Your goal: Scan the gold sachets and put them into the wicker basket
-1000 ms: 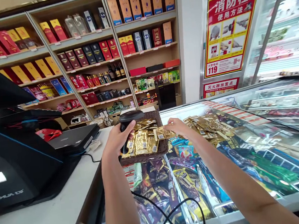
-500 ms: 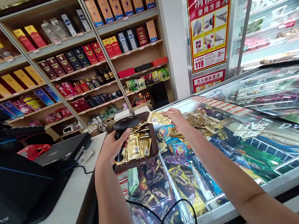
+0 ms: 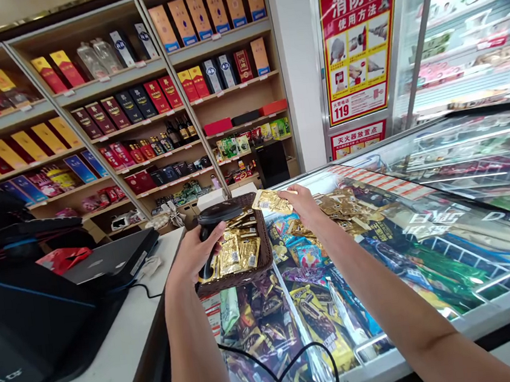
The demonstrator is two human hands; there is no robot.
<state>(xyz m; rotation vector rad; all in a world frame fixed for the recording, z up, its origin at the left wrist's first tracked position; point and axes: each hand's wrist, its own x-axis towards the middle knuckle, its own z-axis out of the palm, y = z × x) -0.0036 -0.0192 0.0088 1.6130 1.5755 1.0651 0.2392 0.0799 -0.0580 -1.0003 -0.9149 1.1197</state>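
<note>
My left hand [image 3: 196,250] is wrapped round the grip of a black handheld barcode scanner [image 3: 219,212], whose head points right over a brown woven basket [image 3: 266,244]. Gold foil packets [image 3: 230,252] fill the basket. Between the thumb and fingers of my right hand [image 3: 300,201] is one gold packet [image 3: 270,201], held flat just right of the scanner head, above the basket's right rim. Beyond that hand, a loose pile of similar gold packets [image 3: 343,209] lies on the glass top of a chest freezer [image 3: 311,355].
Wrapped ice creams [image 3: 269,323] show through the freezer glass. A black cable [image 3: 300,356] loops in front. At left, a white counter [image 3: 117,351] carries a dark machine [image 3: 26,312] and a black flat device [image 3: 111,255]. Shelves of boxed bottles [image 3: 123,110] stand behind.
The view has shifted slightly. Both hands stay almost in place, still holding the scanner and the gold packet; the scanner looks a little closer to level.
</note>
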